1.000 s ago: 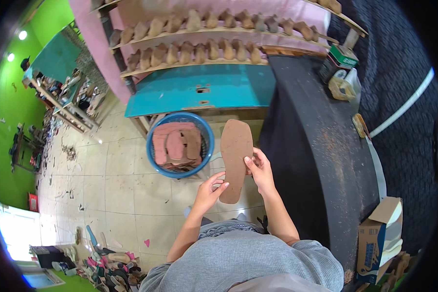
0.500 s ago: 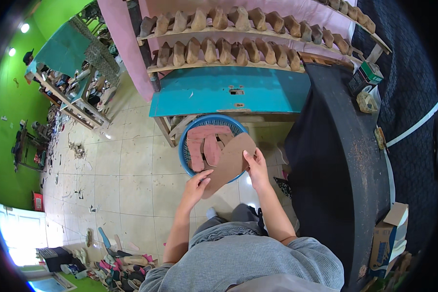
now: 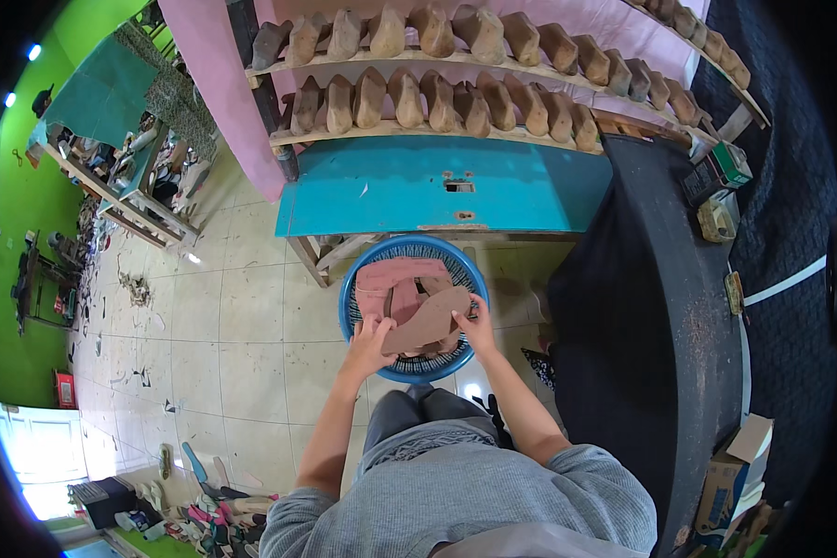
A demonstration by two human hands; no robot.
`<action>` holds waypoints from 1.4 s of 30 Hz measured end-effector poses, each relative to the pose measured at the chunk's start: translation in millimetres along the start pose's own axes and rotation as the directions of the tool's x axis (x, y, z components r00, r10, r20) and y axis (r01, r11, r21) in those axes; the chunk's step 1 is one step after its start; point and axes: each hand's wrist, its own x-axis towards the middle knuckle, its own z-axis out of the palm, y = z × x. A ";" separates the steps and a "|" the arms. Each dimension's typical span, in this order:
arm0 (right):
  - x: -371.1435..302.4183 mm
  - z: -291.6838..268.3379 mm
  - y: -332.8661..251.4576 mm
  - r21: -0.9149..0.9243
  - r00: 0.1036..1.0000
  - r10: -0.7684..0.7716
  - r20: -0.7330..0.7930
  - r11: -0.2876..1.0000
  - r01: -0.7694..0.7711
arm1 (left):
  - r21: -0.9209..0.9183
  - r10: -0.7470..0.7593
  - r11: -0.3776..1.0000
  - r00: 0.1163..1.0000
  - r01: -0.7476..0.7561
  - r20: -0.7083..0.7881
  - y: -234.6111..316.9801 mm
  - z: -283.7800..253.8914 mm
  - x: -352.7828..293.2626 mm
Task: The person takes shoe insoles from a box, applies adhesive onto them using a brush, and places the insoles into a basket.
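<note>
together, left hand [image 3: 370, 337] and right hand [image 3: 475, 321] fingers grip one brown sole [image 3: 428, 319] over one blue basket [image 3: 352, 288].

wooden shoe lasts [image 3: 456, 107] fill two shelves above a turquoise bench [image 3: 446, 197]; right of the bench stands a dark bench [image 3: 656, 307], a cardboard box [image 3: 730, 474] beyond it.

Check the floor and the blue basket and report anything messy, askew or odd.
Scraps litter the tiled floor at the left, near the cluttered benches. In the blue basket the pink pieces lie loosely overlapped. Both hands, left hand and right hand, hold a brown sole piece flat over it. Nothing looks damaged.
</note>
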 end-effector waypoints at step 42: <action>-128.5 -9.4 -114.8 -0.379 0.716 -0.539 -0.444 0.837 0.395 | -0.431 0.010 0.895 0.972 -0.113 -0.235 35.4 -73.2 38.2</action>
